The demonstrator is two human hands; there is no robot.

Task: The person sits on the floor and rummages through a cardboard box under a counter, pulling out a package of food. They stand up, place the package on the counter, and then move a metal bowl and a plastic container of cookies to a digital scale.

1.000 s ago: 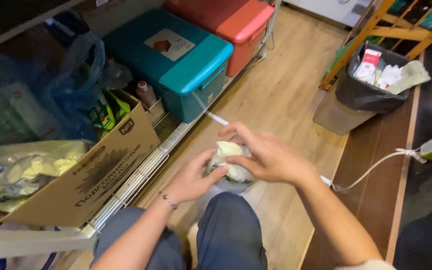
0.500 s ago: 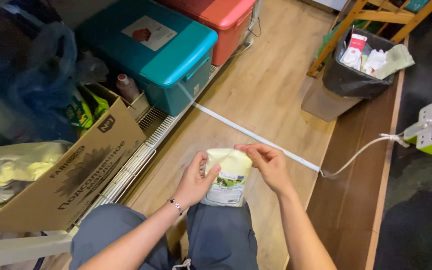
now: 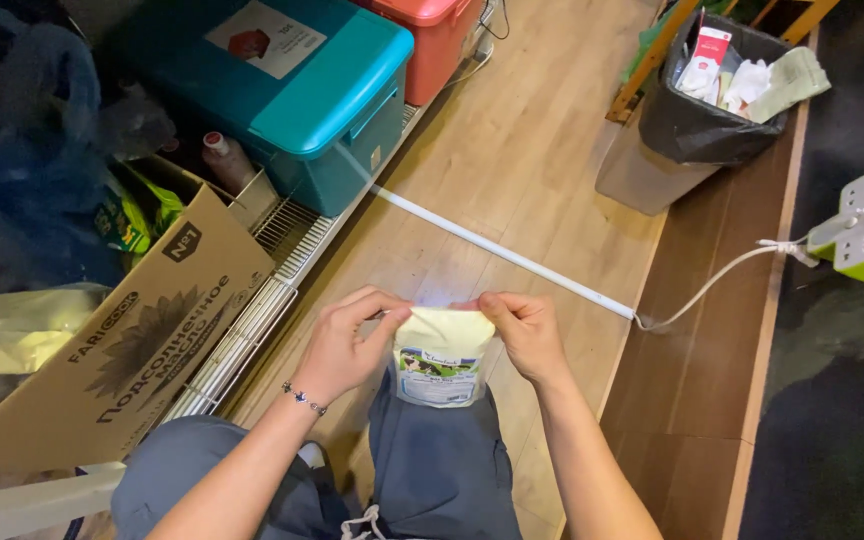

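Pouch point(image 3: 444, 352) upright over lap, top still closed; left hand point(image 3: 347, 345) and right hand point(image 3: 522, 330) pinch its 10 and 2 o'clock corners.

Teal bin point(image 3: 297, 95), cardboard box point(image 3: 122, 350), trash bin point(image 3: 697, 125).

Both hands pinch the top corners of a pale pouch point(image 3: 444, 355), left hand point(image 3: 347, 345) and right hand point(image 3: 524, 332), above grey-trousered knees. A cardboard box point(image 3: 122, 350) and teal bin point(image 3: 292, 90) stand left; a lined wastebasket point(image 3: 692, 130) stands beyond.
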